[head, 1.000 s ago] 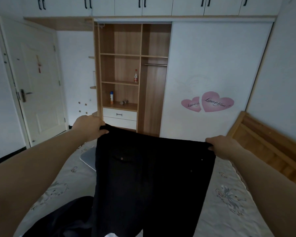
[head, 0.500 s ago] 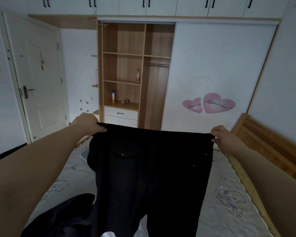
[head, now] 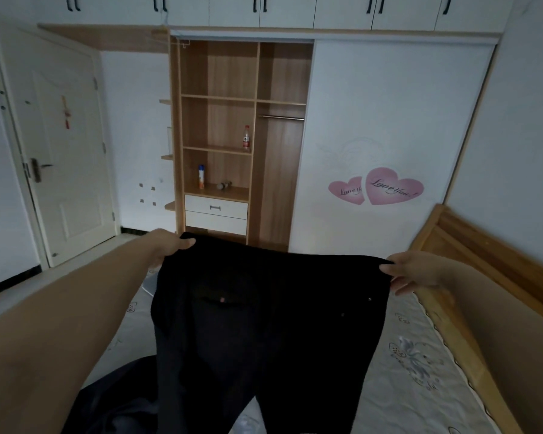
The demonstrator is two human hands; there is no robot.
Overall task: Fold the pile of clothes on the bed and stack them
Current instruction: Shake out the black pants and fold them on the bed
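So there's a pair of black trousers (head: 264, 324) held up in the air over the bed (head: 420, 380), waistband stretched flat across the middle of the view. The left hand (head: 166, 249) grips the left corner of the waistband, fingers curled over the top edge with the thumb lying along it. The right hand (head: 417, 270) pinches the right corner, thumb on the near side and the other fingers tucked behind the cloth. A back pocket with a small pale button (head: 222, 299) faces the camera on the left half. The two legs hang straight down and split apart near the bottom of the view.

Under the trousers, at the near left, there's a heap of dark clothing (head: 113, 399) lying on the mattress. A bit of something white or pale grey (head: 149, 285) pokes out behind the trousers' left edge; can't tell what it is.

The bed has a pale sheet with an embroidered flower pattern and a wooden frame (head: 470, 264) along the right. At the far end stands an open wardrobe (head: 229, 120) with shelves; a clear bottle with a red label (head: 246, 138) on one, an orange-and-white spray can (head: 201, 177) lower down. The sliding door on the right has two pink heart stickers (head: 376, 187). A white room door (head: 60, 151) is on the far left.
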